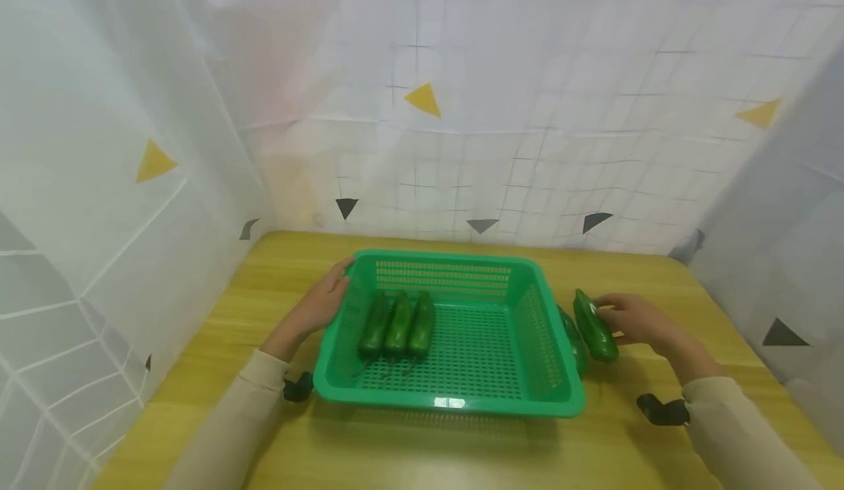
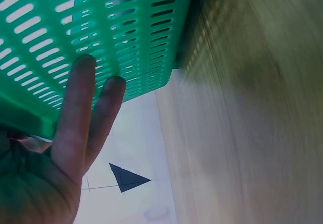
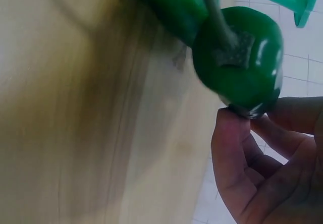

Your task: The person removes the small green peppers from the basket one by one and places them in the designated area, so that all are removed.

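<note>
A green plastic basket stands on the table with three long green peppers side by side in its left part. At the basket's left rim, my left hand grips the side. Two of its fingers lie straight along the slotted outer wall, while the rest of the hand is partly hidden at the rim. Right of the basket, my right hand pinches a glossy green pepper between thumb and fingertips. Its stem end faces the right wrist camera. Another green pepper lies beside the basket's right wall, partly hidden by the rim.
The yellow wooden table is bordered by white sheeting at the back and both sides, marked with dark and yellow triangles. Black straps or mounts sit at both wrists.
</note>
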Action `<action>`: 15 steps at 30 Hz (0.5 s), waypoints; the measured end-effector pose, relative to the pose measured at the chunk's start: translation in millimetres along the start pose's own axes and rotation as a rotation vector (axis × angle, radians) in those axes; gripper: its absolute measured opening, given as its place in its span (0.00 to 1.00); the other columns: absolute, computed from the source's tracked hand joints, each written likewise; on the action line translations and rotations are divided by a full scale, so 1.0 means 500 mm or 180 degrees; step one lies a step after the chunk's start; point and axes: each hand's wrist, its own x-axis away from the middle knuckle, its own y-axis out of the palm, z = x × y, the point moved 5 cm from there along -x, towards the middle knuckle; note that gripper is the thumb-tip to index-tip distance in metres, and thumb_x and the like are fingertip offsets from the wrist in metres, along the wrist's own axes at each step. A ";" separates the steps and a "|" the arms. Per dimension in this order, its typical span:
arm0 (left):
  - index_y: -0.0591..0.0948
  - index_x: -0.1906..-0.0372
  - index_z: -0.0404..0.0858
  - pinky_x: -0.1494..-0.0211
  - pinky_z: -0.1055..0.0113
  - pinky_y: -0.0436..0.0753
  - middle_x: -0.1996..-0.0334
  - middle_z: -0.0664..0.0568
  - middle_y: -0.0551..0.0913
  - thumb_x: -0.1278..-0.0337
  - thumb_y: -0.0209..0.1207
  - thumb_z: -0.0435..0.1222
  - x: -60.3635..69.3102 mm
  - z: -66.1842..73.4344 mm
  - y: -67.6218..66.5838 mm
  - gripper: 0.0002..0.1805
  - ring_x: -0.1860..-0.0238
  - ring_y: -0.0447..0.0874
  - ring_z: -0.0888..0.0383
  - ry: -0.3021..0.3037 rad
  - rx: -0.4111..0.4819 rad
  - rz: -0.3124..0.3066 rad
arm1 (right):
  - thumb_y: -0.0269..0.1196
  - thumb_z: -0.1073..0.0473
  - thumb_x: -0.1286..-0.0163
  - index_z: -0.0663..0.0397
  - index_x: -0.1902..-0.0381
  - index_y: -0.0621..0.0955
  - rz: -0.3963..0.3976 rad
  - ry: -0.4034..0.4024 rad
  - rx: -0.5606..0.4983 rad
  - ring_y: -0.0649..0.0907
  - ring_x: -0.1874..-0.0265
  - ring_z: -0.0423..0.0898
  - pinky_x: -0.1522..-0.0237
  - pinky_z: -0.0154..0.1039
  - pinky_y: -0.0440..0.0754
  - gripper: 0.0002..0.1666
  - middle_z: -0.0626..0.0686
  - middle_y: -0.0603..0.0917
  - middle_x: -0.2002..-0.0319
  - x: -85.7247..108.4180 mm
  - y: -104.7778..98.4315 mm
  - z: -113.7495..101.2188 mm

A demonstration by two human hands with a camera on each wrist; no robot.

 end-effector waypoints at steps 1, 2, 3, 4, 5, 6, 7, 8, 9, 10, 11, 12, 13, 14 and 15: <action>0.51 0.18 0.38 0.24 0.39 0.52 0.21 0.38 0.52 0.16 0.33 0.40 0.001 -0.001 -0.001 0.29 0.22 0.49 0.37 -0.0008 -0.0007 0.0007 | 0.48 0.64 0.19 0.83 0.33 0.64 -0.0010 -0.0003 0.0009 0.84 0.50 0.62 0.55 0.53 0.86 0.27 0.73 0.80 0.48 -0.003 0.000 0.003; 0.51 0.18 0.38 0.24 0.39 0.52 0.21 0.37 0.52 0.16 0.33 0.40 0.002 -0.002 -0.001 0.29 0.22 0.49 0.37 -0.0009 -0.0023 0.0013 | 0.48 0.64 0.19 0.83 0.33 0.65 -0.0015 0.0004 0.0016 0.84 0.51 0.61 0.55 0.53 0.86 0.27 0.73 0.80 0.48 -0.005 0.001 0.006; 0.51 0.18 0.38 0.24 0.38 0.52 0.21 0.38 0.52 0.16 0.33 0.40 0.003 -0.003 -0.002 0.29 0.22 0.49 0.37 -0.0011 -0.0032 0.0018 | 0.48 0.64 0.19 0.83 0.33 0.65 -0.0024 0.0000 0.0036 0.84 0.51 0.61 0.55 0.53 0.86 0.27 0.74 0.80 0.48 -0.007 0.002 0.010; 0.50 0.18 0.38 0.24 0.38 0.52 0.21 0.37 0.52 0.16 0.33 0.41 0.003 -0.004 -0.002 0.29 0.22 0.48 0.37 -0.0010 -0.0026 0.0009 | 0.48 0.64 0.20 0.83 0.33 0.65 -0.0010 0.0013 0.0049 0.84 0.52 0.60 0.55 0.53 0.87 0.27 0.73 0.80 0.48 -0.008 0.002 0.014; 0.50 0.18 0.39 0.25 0.38 0.53 0.21 0.37 0.53 0.16 0.33 0.41 0.003 -0.005 -0.001 0.29 0.22 0.48 0.37 -0.0013 -0.0020 0.0002 | 0.48 0.64 0.20 0.83 0.34 0.65 -0.0015 0.0009 0.0071 0.85 0.52 0.60 0.56 0.53 0.87 0.26 0.73 0.80 0.48 -0.009 0.003 0.018; 0.50 0.18 0.38 0.25 0.38 0.52 0.21 0.37 0.52 0.16 0.33 0.41 0.003 -0.005 -0.001 0.29 0.22 0.48 0.37 -0.0005 -0.0024 -0.0008 | 0.49 0.64 0.19 0.83 0.34 0.66 -0.0005 0.0022 0.0087 0.85 0.53 0.60 0.56 0.53 0.87 0.26 0.73 0.81 0.49 -0.010 0.005 0.023; 0.50 0.18 0.38 0.25 0.38 0.52 0.21 0.37 0.52 0.16 0.33 0.41 0.003 -0.005 0.000 0.29 0.22 0.48 0.37 -0.0007 -0.0018 -0.0014 | 0.49 0.64 0.19 0.83 0.34 0.66 -0.0005 0.0029 0.0111 0.86 0.54 0.59 0.57 0.52 0.87 0.26 0.72 0.82 0.50 -0.011 0.006 0.028; 0.50 0.18 0.38 0.25 0.37 0.53 0.21 0.37 0.53 0.16 0.33 0.41 0.003 -0.006 0.001 0.29 0.22 0.48 0.37 -0.0005 -0.0002 -0.0019 | 0.50 0.63 0.20 0.83 0.34 0.66 -0.0006 0.0024 0.0121 0.86 0.55 0.58 0.57 0.51 0.87 0.26 0.72 0.82 0.50 -0.012 0.008 0.032; 0.50 0.18 0.38 0.25 0.37 0.53 0.21 0.37 0.53 0.16 0.33 0.40 0.003 -0.006 0.001 0.29 0.22 0.49 0.37 0.0002 0.0015 -0.0018 | 0.50 0.63 0.20 0.83 0.34 0.67 -0.0006 0.0016 0.0122 0.86 0.56 0.58 0.58 0.51 0.87 0.26 0.71 0.83 0.51 -0.014 0.010 0.037; 0.50 0.18 0.38 0.25 0.37 0.54 0.22 0.36 0.53 0.16 0.33 0.40 0.002 -0.007 0.001 0.29 0.23 0.49 0.37 0.0006 0.0022 -0.0017 | 0.50 0.63 0.20 0.83 0.34 0.67 -0.0001 0.0019 0.0121 0.87 0.57 0.57 0.58 0.50 0.87 0.26 0.71 0.83 0.51 -0.015 0.012 0.042; 0.50 0.18 0.38 0.25 0.37 0.54 0.22 0.36 0.54 0.16 0.33 0.40 0.002 -0.006 0.002 0.29 0.23 0.49 0.36 0.0010 0.0024 -0.0016 | 0.50 0.63 0.20 0.83 0.35 0.67 -0.0001 0.0015 0.0136 0.87 0.57 0.57 0.58 0.50 0.87 0.26 0.71 0.83 0.51 -0.015 0.013 0.045; 0.50 0.18 0.38 0.25 0.37 0.54 0.22 0.36 0.54 0.16 0.33 0.40 0.001 -0.006 0.002 0.29 0.23 0.49 0.37 0.0014 0.0026 -0.0012 | 0.50 0.63 0.20 0.83 0.35 0.67 0.0000 0.0026 0.0129 0.87 0.57 0.57 0.58 0.50 0.87 0.26 0.71 0.83 0.51 -0.016 0.015 0.049; 0.50 0.18 0.38 0.25 0.37 0.54 0.22 0.36 0.54 0.16 0.33 0.40 0.001 -0.006 0.002 0.29 0.23 0.49 0.37 0.0017 0.0023 -0.0005 | 0.50 0.64 0.20 0.83 0.35 0.67 -0.0007 0.0033 0.0135 0.86 0.57 0.57 0.59 0.50 0.87 0.26 0.73 0.82 0.50 -0.016 0.016 0.052; 0.50 0.18 0.38 0.25 0.37 0.54 0.22 0.36 0.53 0.16 0.33 0.40 0.000 -0.005 0.002 0.29 0.23 0.49 0.37 0.0026 0.0016 -0.0006 | 0.49 0.64 0.20 0.83 0.35 0.67 -0.0006 0.0034 0.0136 0.86 0.57 0.57 0.59 0.51 0.87 0.26 0.74 0.81 0.50 -0.017 0.018 0.054; 0.50 0.18 0.38 0.25 0.38 0.53 0.21 0.36 0.53 0.16 0.33 0.40 0.000 -0.004 0.002 0.29 0.22 0.49 0.37 0.0029 0.0009 -0.0003 | 0.49 0.64 0.19 0.83 0.35 0.67 -0.0012 0.0050 0.0137 0.86 0.57 0.58 0.59 0.51 0.87 0.26 0.75 0.81 0.49 -0.017 0.019 0.055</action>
